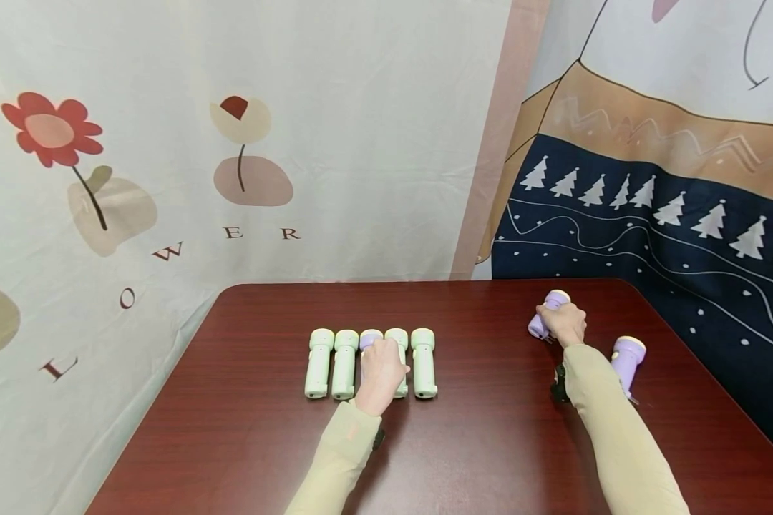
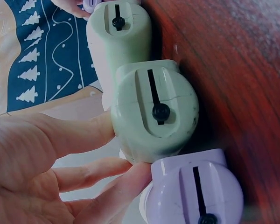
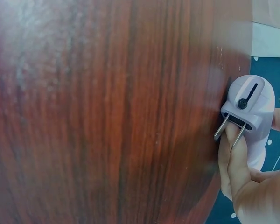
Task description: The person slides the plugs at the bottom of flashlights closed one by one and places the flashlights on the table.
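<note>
Your right grip (image 1: 563,323) is curled round a pale purple plastic cylindrical flashlight (image 3: 262,112) at the far right of the glossy, red-brown, wood-grained counter (image 1: 477,436); its long axis slants, wide lens end away from you and rightward, tail toward you and leftward, with two metal prongs (image 3: 221,128) jutting from that tail. Whether it touches the counter, you cannot tell. Your left grip (image 1: 380,372) is narrow, thumb and fingers pinching a mint-green plastic cylindrical flashlight (image 2: 137,109), fourth from the left in a row of five. Just left of it lies the row's lilac plastic flashlight (image 2: 177,196), partly hidden by that grip. All five have nearly parallel long axes, lens ends pointing away from you. A second pale purple flashlight (image 1: 628,357) lies beside your right sleeve (image 1: 618,429), lens end also away from you.
</note>
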Demonstrator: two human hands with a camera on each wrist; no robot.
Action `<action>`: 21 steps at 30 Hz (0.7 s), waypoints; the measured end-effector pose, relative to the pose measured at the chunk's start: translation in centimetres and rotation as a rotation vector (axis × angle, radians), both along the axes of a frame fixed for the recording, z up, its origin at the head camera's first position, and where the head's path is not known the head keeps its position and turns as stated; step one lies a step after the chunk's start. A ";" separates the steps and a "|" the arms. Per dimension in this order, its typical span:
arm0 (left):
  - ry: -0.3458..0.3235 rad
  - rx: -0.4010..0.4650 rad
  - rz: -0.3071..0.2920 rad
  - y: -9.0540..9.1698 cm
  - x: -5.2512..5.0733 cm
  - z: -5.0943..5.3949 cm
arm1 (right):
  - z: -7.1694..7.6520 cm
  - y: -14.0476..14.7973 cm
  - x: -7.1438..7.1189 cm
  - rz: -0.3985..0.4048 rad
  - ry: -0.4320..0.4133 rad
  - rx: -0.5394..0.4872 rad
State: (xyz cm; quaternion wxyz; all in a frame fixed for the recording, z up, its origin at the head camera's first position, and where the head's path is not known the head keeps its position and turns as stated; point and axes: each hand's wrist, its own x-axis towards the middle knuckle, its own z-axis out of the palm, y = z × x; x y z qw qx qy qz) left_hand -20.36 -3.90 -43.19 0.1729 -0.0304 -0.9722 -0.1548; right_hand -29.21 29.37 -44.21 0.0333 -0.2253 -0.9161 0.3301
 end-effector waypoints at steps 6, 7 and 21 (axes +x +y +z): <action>0.007 -0.010 0.005 0.0 0.0 0.0 | -0.1 0.0 -0.1 0.001 0.020 0.008; 0.008 -0.012 0.004 0.0 0.0 0.0 | -0.1 0.0 -0.1 0.000 0.024 0.010; 0.020 -0.011 -0.001 0.1 -0.1 -0.1 | 1.0 -1.9 0.2 0.056 0.112 0.038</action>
